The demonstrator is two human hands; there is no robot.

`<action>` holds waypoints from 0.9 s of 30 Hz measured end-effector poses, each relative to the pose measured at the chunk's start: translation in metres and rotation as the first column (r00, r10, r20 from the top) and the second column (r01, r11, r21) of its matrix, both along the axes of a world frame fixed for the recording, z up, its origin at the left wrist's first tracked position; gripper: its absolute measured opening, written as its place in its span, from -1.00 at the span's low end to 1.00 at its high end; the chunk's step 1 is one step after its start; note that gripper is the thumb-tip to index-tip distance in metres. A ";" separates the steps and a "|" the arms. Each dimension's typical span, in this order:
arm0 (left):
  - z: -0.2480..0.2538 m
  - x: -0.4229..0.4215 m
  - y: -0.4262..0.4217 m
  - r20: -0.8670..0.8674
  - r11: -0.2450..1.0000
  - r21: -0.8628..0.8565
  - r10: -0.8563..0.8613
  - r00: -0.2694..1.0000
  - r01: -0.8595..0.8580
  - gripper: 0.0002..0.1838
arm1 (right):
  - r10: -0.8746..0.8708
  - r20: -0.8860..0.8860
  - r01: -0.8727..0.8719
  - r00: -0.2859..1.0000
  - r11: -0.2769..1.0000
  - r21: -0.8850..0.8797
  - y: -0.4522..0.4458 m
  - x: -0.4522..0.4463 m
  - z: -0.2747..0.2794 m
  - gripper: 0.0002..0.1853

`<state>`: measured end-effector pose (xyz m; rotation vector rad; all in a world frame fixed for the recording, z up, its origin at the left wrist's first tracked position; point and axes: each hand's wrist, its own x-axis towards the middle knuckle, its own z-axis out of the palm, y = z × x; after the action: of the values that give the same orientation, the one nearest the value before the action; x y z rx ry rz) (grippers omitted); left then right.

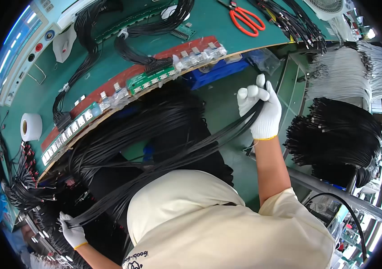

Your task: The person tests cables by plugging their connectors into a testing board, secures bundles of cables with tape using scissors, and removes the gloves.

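A long bundle of black cables (173, 163) stretches across my lap between my two white-gloved hands. My right hand (260, 110), raised at the right beyond the bench edge, has its fingers curled around one end of the bundle. Down at the lower left, my left hand (72, 231) closes on the other end; its fingers are partly hidden. More black cables (132, 130) hang in a thick mass over my legs, below the bench edge.
On the green bench (227, 33) are test boards (150, 80) with connectors, red-handled scissors (247, 21), a white tape roll (31, 127) and an instrument with a screen (13, 49). Black cable coils (334, 134) and white cables (337, 74) hang at the right. Cables (22, 179) lie at the left.
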<state>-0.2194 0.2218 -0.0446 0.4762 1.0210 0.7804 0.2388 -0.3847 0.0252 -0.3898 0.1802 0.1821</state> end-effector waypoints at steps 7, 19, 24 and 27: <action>-0.002 -0.039 0.013 -0.468 0.951 0.302 0.203 0.860 -0.061 -0.58 | -0.103 0.212 0.132 0.972 0.983 -0.128 -0.045 0.015 0.007 -0.81; 0.127 0.161 -0.161 -0.643 0.607 0.314 -0.429 0.634 0.730 -0.68 | -0.039 0.094 0.101 0.995 0.390 -0.915 0.037 -0.011 0.069 -0.70; 0.132 0.259 -0.245 -0.239 0.678 0.300 -0.628 0.741 0.671 -0.68 | 0.498 -0.157 -0.455 0.853 0.564 -0.689 0.120 -0.043 0.067 -0.71; 0.128 0.284 -0.268 -0.042 0.780 0.183 -0.603 0.797 0.599 -0.69 | 0.583 -0.246 -0.625 0.774 0.642 -0.445 0.148 -0.061 0.060 -0.71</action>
<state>0.0647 -0.0465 0.0838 0.9056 0.7083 0.2962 0.1774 -0.2363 0.0848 -0.9756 0.1691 0.8395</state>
